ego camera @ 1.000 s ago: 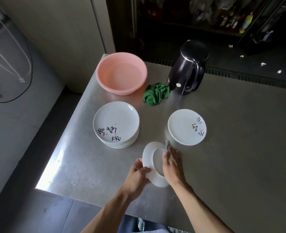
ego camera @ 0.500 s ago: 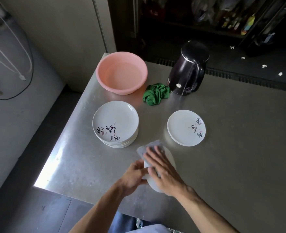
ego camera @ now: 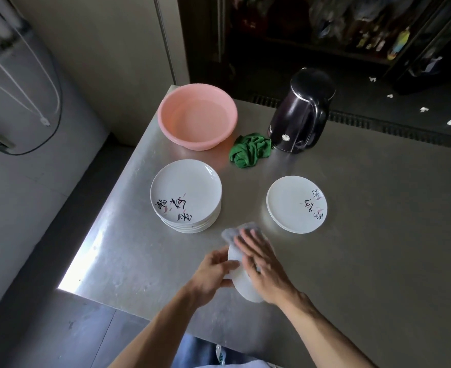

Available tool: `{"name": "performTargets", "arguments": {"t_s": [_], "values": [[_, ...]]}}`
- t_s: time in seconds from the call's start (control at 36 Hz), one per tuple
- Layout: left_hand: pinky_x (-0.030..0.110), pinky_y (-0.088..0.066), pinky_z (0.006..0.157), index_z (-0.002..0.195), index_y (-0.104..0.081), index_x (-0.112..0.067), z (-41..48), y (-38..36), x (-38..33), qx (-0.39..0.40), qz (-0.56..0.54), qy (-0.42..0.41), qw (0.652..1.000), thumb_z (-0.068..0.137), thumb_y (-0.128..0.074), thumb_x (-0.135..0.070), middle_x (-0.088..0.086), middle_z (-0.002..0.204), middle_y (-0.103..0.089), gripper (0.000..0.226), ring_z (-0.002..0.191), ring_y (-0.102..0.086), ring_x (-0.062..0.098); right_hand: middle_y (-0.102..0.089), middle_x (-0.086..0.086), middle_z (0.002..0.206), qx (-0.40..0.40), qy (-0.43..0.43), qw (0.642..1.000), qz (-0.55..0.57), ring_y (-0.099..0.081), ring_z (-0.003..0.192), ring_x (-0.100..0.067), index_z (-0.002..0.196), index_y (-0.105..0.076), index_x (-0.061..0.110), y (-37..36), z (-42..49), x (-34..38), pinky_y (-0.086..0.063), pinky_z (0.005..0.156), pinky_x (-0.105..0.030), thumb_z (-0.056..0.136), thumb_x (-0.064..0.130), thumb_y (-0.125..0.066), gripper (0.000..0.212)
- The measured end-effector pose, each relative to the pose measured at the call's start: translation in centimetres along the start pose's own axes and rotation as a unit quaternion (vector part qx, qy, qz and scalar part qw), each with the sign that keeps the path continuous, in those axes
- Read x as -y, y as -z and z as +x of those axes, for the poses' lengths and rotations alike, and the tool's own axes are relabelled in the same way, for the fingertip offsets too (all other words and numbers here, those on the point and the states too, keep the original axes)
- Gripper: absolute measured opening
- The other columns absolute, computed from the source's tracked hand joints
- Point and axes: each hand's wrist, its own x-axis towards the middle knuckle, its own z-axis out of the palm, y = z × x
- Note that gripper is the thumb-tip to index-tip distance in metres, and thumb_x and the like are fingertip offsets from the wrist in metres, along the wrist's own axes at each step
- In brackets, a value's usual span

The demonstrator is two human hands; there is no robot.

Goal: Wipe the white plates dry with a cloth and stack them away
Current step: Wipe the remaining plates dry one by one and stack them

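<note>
White plate (ego camera: 243, 292) held tilted, left hand (ego camera: 213, 272) fingers curled round rim; right hand (ego camera: 262, 268) fingers flat, pressing grey cloth (ego camera: 231, 234).

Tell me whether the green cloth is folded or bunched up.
Bunched up: the green cloth lies in a crumpled heap beside the kettle, showing lumps and creases, no flat folds.

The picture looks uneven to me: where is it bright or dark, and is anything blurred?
Head view: glare on the table at its near-left corner; the room behind the kettle is dark; the right hand and cloth on the held plate are motion-blurred; the left stack is sharp.
</note>
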Motion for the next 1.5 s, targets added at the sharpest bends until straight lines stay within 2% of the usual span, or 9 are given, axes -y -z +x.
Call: {"name": "performTargets", "arguments": {"t_s": [0.11, 0.31, 0.47, 0.67, 0.83, 1.0, 1.17, 1.36, 1.5], "values": [[0.045, -0.061, 0.081, 0.124, -0.073, -0.027, -0.2, 0.1, 0.4, -0.005, -0.016, 0.014, 1.0, 0.085, -0.068, -0.016, 0.007, 0.117, -0.075, 0.041, 0.098, -0.073, 0.021, -0.024, 0.001, 0.164, -0.039, -0.207, 0.977, 0.021, -0.02, 0.151, -0.018, 0.158, -0.023, 0.02, 0.6, 1.1, -1.0, -0.011, 0.123, -0.039, 0.109, 0.025, -0.025, 0.049], [0.049, -0.061, 0.082, 0.118, -0.072, -0.011, -0.5, -0.7, 1.0, -0.006, -0.014, -0.029, 0.999, 0.088, -0.068, -0.011, 0.018, 0.115, -0.074, 0.03, 0.106, -0.073, 0.032, -0.021, 0.002, 0.164, 0.032, 0.086, 0.994, -0.057, -0.01, 0.154, -0.021, 0.153, -0.037, 0.019, -0.2, -1.5, 0.1, -0.006, 0.125, -0.037, 0.106, 0.033, -0.036, 0.049], [0.053, -0.062, 0.081, 0.116, -0.055, -0.008, -0.5, -1.9, 2.1, -0.082, -0.098, -0.017, 0.992, 0.071, -0.064, -0.006, 0.01, 0.107, -0.071, 0.046, 0.099, -0.07, 0.029, -0.022, 0.004, 0.164, -0.092, -0.248, 0.963, 0.051, -0.018, 0.149, -0.016, 0.158, -0.02, 0.02, 0.0, 1.0, -1.1, -0.011, 0.124, -0.038, 0.109, 0.03, -0.021, 0.051], [0.041, -0.061, 0.079, 0.119, -0.072, -0.015, -0.9, -1.5, 0.8, -0.012, -0.013, -0.019, 1.0, 0.089, -0.066, -0.019, 0.013, 0.115, -0.075, 0.031, 0.105, -0.073, 0.026, -0.019, 0.004, 0.165, 0.029, 0.063, 0.998, -0.011, -0.008, 0.154, -0.018, 0.154, -0.031, 0.024, -0.7, -0.9, -0.2, -0.002, 0.125, -0.034, 0.108, 0.043, -0.022, 0.051], [0.043, -0.061, 0.078, 0.121, -0.072, -0.024, -0.7, -1.1, 1.6, -0.034, -0.033, 0.002, 0.999, 0.086, -0.068, -0.017, 0.012, 0.119, -0.075, 0.036, 0.104, -0.073, 0.026, -0.027, -0.002, 0.163, -0.069, -0.205, 0.976, 0.03, -0.023, 0.15, -0.018, 0.155, -0.03, 0.017, -0.6, 0.8, -0.8, -0.008, 0.123, -0.031, 0.108, 0.032, -0.022, 0.05], [0.045, -0.061, 0.08, 0.117, -0.072, -0.011, -0.9, -1.2, 2.1, -0.018, -0.024, -0.039, 0.999, 0.092, -0.066, -0.012, 0.017, 0.113, -0.075, 0.025, 0.104, -0.073, 0.029, -0.018, 0.01, 0.165, 0.038, 0.103, 0.991, -0.071, -0.007, 0.154, -0.017, 0.154, -0.036, 0.025, -0.4, -0.8, -0.4, 0.0, 0.125, -0.037, 0.108, 0.039, -0.028, 0.049], [0.06, -0.06, 0.088, 0.121, -0.053, -0.004, -0.7, -2.4, 2.7, -0.094, -0.098, -0.029, 0.99, 0.075, -0.068, -0.01, 0.022, 0.113, -0.066, 0.049, 0.099, -0.071, 0.031, -0.012, 0.001, 0.167, -0.028, -0.242, 0.97, 0.001, -0.007, 0.154, -0.018, 0.16, -0.014, 0.02, 0.0, 1.5, -1.2, -0.005, 0.124, -0.04, 0.108, 0.037, -0.02, 0.055], [0.043, -0.061, 0.078, 0.121, -0.071, -0.026, -1.2, -1.9, 1.3, -0.04, -0.072, -0.034, 0.996, 0.092, -0.067, -0.016, 0.01, 0.12, -0.074, 0.031, 0.109, -0.073, 0.027, -0.015, 0.01, 0.165, 0.067, 0.075, 0.995, -0.009, -0.003, 0.154, -0.013, 0.155, -0.032, 0.021, -0.2, -0.2, 0.0, -0.003, 0.125, -0.031, 0.108, 0.038, -0.032, 0.05], [0.046, -0.061, 0.078, 0.13, -0.066, -0.023, -1.4, -1.7, 1.8, -0.056, -0.084, -0.013, 0.995, 0.086, -0.068, -0.014, 0.01, 0.123, -0.073, 0.045, 0.105, -0.073, 0.028, -0.022, 0.003, 0.164, -0.046, -0.196, 0.98, -0.008, -0.023, 0.149, -0.021, 0.158, -0.022, 0.018, 0.0, 1.4, -1.1, -0.015, 0.122, -0.035, 0.107, 0.031, -0.03, 0.053]]}}
